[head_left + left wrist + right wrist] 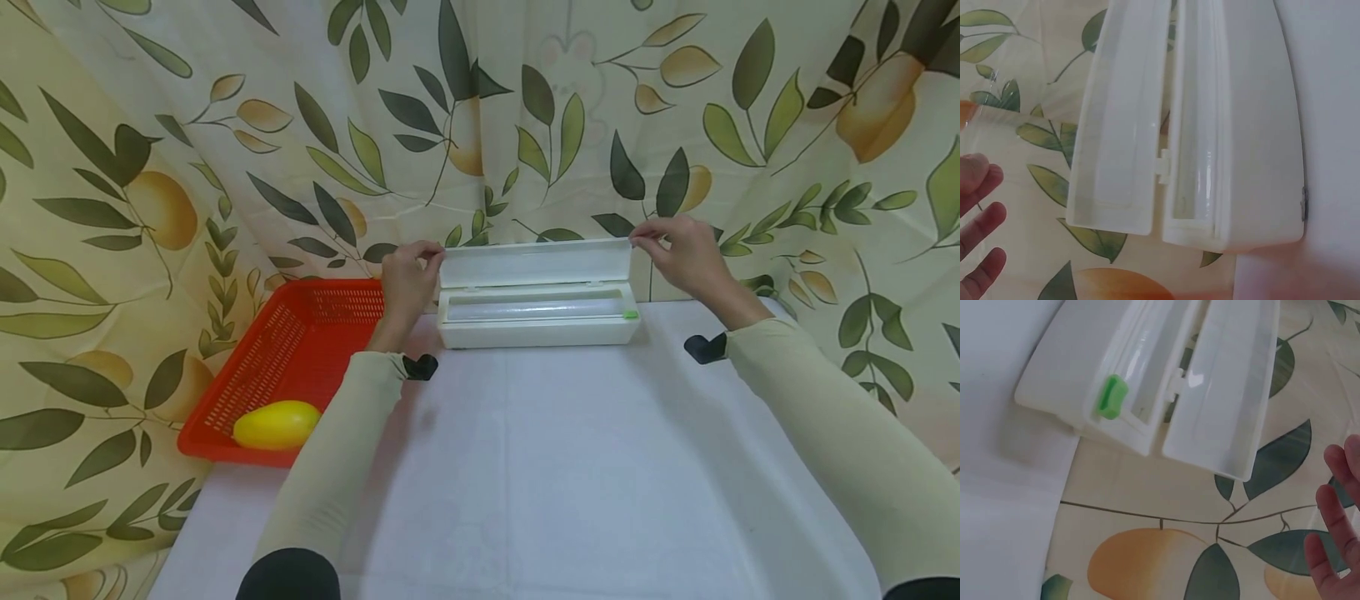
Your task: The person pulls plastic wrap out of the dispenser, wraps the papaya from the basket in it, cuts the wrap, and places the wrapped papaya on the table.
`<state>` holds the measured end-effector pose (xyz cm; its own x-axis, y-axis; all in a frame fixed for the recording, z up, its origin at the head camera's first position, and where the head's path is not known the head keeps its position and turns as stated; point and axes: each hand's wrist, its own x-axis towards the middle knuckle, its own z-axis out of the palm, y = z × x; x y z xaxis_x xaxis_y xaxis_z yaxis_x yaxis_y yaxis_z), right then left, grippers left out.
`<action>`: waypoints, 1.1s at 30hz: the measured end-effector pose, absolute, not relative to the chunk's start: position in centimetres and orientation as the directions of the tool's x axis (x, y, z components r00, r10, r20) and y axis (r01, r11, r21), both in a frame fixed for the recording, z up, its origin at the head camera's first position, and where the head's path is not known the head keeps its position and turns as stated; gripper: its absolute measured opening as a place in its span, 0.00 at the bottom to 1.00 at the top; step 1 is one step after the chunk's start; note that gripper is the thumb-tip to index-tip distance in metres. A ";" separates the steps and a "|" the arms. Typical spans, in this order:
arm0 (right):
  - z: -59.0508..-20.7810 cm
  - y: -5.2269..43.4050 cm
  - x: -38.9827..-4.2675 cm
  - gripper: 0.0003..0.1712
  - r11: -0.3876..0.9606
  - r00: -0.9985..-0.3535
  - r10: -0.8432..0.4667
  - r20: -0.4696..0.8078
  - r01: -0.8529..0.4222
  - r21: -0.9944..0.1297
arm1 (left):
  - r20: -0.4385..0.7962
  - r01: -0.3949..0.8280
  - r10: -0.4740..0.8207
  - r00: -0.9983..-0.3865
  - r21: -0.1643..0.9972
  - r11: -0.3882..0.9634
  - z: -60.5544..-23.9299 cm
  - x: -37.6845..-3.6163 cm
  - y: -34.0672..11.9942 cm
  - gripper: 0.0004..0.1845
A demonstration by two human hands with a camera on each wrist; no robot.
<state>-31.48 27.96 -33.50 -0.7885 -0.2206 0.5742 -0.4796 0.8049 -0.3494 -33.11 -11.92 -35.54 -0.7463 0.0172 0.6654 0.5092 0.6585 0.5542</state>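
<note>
At table's far edge, left hand (408, 279) and right hand (678, 250) pinching dispenser lid (534, 263) corners.

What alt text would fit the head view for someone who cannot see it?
A person's left hand and right hand pinch the two upper corners of the raised lid of a white cling film dispenser, which sits open at the far edge of a white table. To the left, a red basket holds a yellow mango; a leaf-print curtain hangs behind.

long white dispenser box (537, 315) at table's far edge, lid (536, 263) upright, apparently film roll (534, 310) inside
</note>
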 end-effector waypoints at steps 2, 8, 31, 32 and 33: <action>-33.3 28.0 -31.5 0.06 0.805 -0.782 -0.226 0.581 -0.486 -0.341 | 0.668 0.512 0.017 -0.744 0.553 0.658 -35.4 -33.0 -11.9 0.05; -33.0 28.0 -31.5 0.06 0.800 -0.771 -0.227 0.595 -0.496 -0.338 | 0.668 0.518 0.019 -0.744 0.559 0.648 -34.9 -32.9 -12.0 0.05; -31.3 27.7 -30.9 0.05 0.780 -0.729 -0.214 0.650 -0.528 -0.336 | 0.686 0.514 0.008 -0.728 0.538 0.668 -33.2 -32.4 -12.0 0.06; -31.2 27.7 -30.9 0.05 0.781 -0.729 -0.214 0.650 -0.527 -0.335 | 0.688 0.516 0.008 -0.726 0.537 0.667 -33.1 -32.3 -12.0 0.06; -31.2 27.7 -30.9 0.05 0.782 -0.729 -0.213 0.651 -0.526 -0.333 | 0.689 0.517 0.008 -0.725 0.537 0.667 -33.0 -32.3 -12.0 0.05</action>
<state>-30.90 27.75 -31.18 -0.7288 -0.2130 0.6508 -0.5261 0.7824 -0.3332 -32.26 -12.04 -33.04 -0.7248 0.0076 0.6889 0.5172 0.6666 0.5368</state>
